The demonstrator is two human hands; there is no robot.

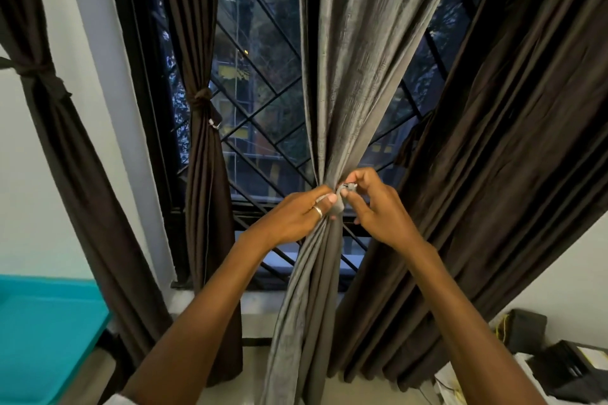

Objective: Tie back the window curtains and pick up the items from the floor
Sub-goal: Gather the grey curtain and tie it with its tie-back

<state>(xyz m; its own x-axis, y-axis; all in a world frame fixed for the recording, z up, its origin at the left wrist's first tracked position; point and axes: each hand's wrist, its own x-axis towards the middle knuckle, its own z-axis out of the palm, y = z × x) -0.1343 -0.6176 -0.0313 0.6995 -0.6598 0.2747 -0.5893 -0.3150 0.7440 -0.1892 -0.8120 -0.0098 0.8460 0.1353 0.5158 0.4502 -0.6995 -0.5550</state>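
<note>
1. We are bunching the grey curtain (345,92) approx. mid-window, just above the lower edge of the window frame (154,141).
2. The L hand (297,214) is gripping the bunch at its narrowest pt, fingers curled round the cloth, with a ring showing on one finger.
3. The R hand (375,207) is pinching a small grey tie end (350,188) btw thumb and fingertips, right against the bunch and just beside the L hand.
4. Step in hand, as we are judging it: closing the knot.
   - L hand: clamping the folds so none are slipping out.
   - R hand: drawing the tie end snug w/o twisting the pleats.
5. Ref.: the far-left brown curtain (42,76) and the inner-left brown curtain (200,99) are hanging tied at the window's left edge. We are aiming for the same waist height.
6. The right brown curtain (510,141) is hanging loose at the right edge, prob. next.
7. Floor items: we are not seeing any we can identify, so pick-up is pending.
</note>
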